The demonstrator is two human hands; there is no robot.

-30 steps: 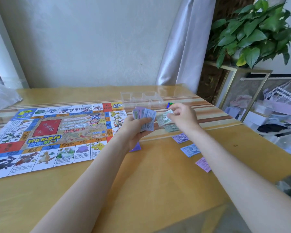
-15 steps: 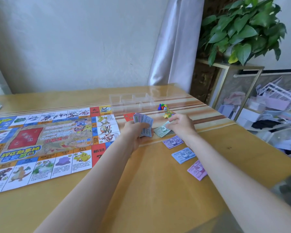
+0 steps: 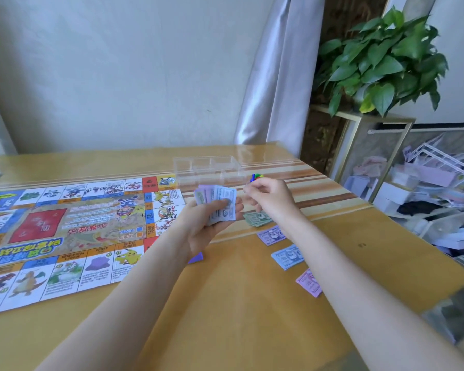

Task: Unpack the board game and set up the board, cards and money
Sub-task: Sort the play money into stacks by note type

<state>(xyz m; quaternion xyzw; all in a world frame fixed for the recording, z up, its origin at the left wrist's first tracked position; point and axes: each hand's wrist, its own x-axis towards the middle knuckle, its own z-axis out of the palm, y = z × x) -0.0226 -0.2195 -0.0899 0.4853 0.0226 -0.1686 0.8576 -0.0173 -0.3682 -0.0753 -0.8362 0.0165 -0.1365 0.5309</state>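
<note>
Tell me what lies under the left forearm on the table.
A purple card pokes out from beneath the left forearm, beside the colourful game board. Only its corner shows; the rest, and anything else there, is covered by the arm. The left hand holds a fan of paper money.

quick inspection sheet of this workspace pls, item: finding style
surface: wooden table under a clear cover, striped band at the far side
job's things: game board unfolded flat on the left; green, purple, blue and pink money piles in a row on the right; clear compartment tray and coloured pawns at the far side
clutter: nothing seen on the table
hands: left hand grips a fan of mixed bills; right hand curled beside it, whether it holds anything is unclear
cables: nothing seen
surroundings: curtain, potted plant on a gold-framed stand, cluttered shelving on the right
</note>
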